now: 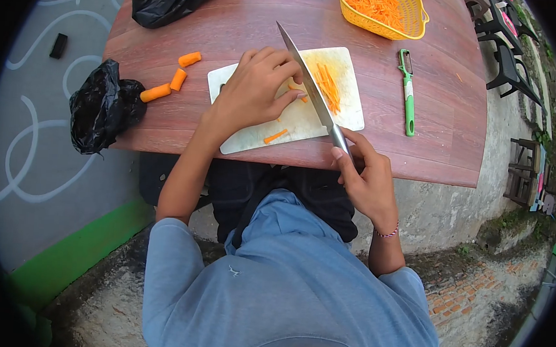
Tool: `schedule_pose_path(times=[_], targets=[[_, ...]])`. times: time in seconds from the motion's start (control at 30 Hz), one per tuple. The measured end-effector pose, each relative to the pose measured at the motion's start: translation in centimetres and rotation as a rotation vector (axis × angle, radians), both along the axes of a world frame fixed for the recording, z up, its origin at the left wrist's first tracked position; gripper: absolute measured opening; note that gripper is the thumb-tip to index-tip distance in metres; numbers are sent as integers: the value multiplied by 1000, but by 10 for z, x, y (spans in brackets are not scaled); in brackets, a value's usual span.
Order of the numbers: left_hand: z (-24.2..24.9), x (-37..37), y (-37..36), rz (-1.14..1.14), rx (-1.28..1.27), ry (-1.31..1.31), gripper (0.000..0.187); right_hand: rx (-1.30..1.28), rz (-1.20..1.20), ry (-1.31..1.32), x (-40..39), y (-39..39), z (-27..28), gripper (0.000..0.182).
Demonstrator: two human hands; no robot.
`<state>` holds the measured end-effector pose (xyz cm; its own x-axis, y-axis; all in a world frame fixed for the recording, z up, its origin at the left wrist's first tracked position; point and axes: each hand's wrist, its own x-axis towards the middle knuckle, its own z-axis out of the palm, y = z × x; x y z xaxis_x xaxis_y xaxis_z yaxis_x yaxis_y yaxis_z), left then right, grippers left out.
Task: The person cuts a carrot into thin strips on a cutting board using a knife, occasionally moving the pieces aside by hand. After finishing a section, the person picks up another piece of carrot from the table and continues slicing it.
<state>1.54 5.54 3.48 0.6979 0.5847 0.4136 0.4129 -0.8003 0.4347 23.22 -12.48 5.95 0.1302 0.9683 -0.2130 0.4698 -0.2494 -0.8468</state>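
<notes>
My right hand (367, 175) grips the metal handle of a large kitchen knife (314, 87), its blade pointing up and away over a white cutting board (251, 137). My left hand (257, 87) is on the board, left of the blade, fingers curled and thumb held out. Bits of carrot (299, 93) show between its fingers and thumb; the rest is hidden under the hand. Right of the blade lies a small heap of thin carrot strips (328, 88). Another carrot strip (275, 136) lies near the board's front edge.
Peeled carrot chunks (155, 92) lie at left beside a black plastic bag (99, 107). A second black bag (167, 1) sits at the back. A yellow basket (395, 32) holds shredded carrot. A green-handled peeler (408, 95) lies right on the wooden table (443, 144).
</notes>
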Motion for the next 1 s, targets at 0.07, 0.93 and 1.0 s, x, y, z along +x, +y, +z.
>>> schedule_pose_path(times=[0.07, 0.93, 1.0], targets=[[-4, -7, -13, 88, 23, 9, 18, 11, -2, -1, 0, -1, 0, 38], [-29, -12, -53, 168, 176, 27, 33, 121, -1, -73, -26, 9, 0, 42], [-27, -12, -53, 168, 176, 27, 34, 115, 4, -88, -29, 15, 3, 42]])
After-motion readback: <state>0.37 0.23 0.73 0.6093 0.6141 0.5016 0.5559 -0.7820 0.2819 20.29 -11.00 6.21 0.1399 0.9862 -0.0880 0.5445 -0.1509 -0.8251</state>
